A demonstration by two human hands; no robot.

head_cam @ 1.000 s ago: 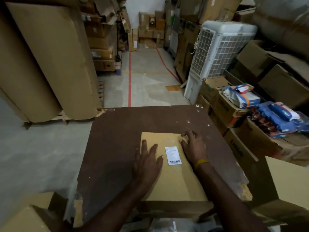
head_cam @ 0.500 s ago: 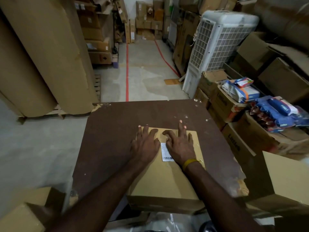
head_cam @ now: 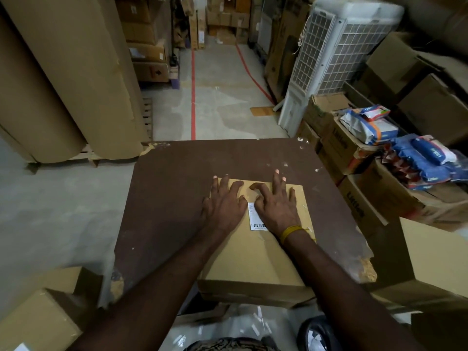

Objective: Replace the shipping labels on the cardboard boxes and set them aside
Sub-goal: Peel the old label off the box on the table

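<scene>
A flat cardboard box (head_cam: 253, 259) lies on the dark brown table (head_cam: 172, 193), its near end hanging over the table's front edge. A white shipping label (head_cam: 254, 217) with a barcode is stuck on the box top. My left hand (head_cam: 224, 207) lies flat on the box just left of the label, fingers straight and reaching past the far edge. My right hand (head_cam: 276, 206), with a yellow band at the wrist, lies flat over the right part of the label, fingers spread toward the far edge.
Tall cardboard rolls (head_cam: 68, 79) stand at the left. A white air cooler (head_cam: 336, 54) and open boxes with blue packets (head_cam: 428, 158) crowd the right. Cardboard boxes sit at the lower left (head_cam: 38, 320) and lower right (head_cam: 430, 259). A concrete aisle with red lines (head_cam: 193, 92) runs ahead.
My right hand has slid from the box's far right corner onto the label. My left hand has moved farther up the box. Both now press flat side by side.
</scene>
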